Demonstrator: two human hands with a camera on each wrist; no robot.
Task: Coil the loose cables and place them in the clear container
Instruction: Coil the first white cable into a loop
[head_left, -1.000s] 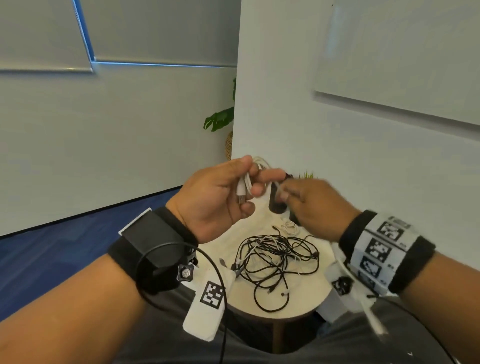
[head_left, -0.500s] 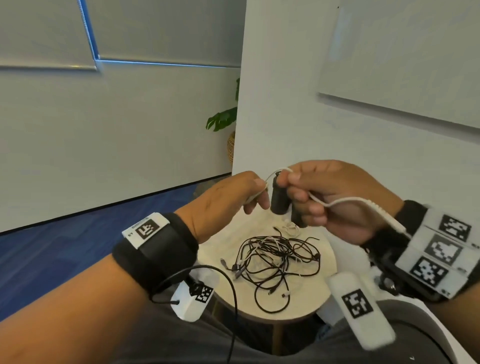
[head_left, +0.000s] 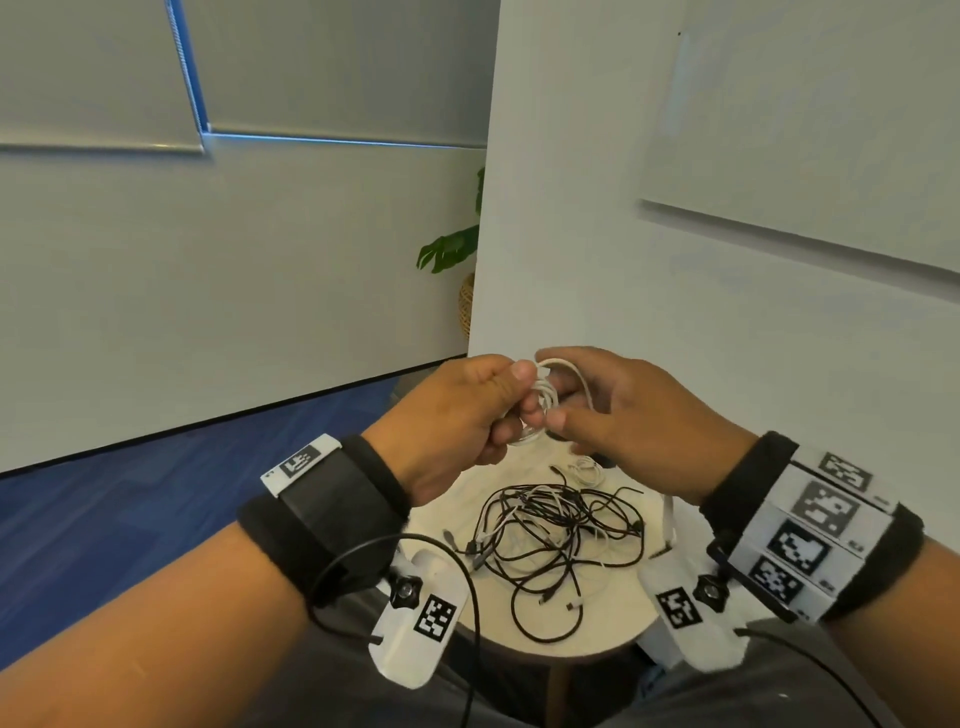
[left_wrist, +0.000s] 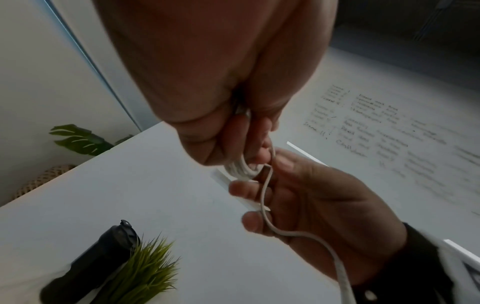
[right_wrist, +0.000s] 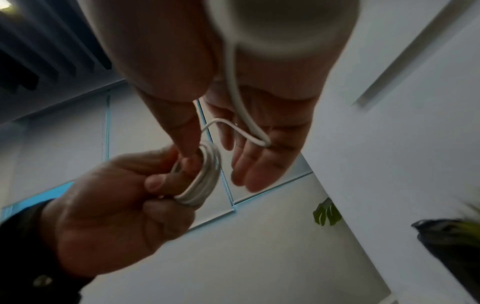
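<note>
White cable (head_left: 542, 402) sits up in the air between your two hands, wound into a small tight coil above the round table (head_left: 613, 631). Your left hand (head_left: 457, 415) has it clamped: thumb pressed across the top, fingers curled underneath, knuckles turned toward the head camera, wrist raised and angled inward. From the right wrist view you see those loops stacked neatly against your left fingers (right_wrist: 166, 181). Your right hand (head_left: 639, 421) comes in from the other side, palm facing the coil, thumb on the loops and the fingers loosely spread. The loose tail of the cable runs across that palm and down past the wrist, looped over your right fingers (left_wrist: 249, 224) rather than squeezed. Both forearms are lifted and converge over your lap. Below them, the tangle of black and white cables (head_left: 556, 540) lies heaped on the tabletop, well apart from the coil. A small green plant (left_wrist: 148, 269) stands near the table's far edge.
</note>
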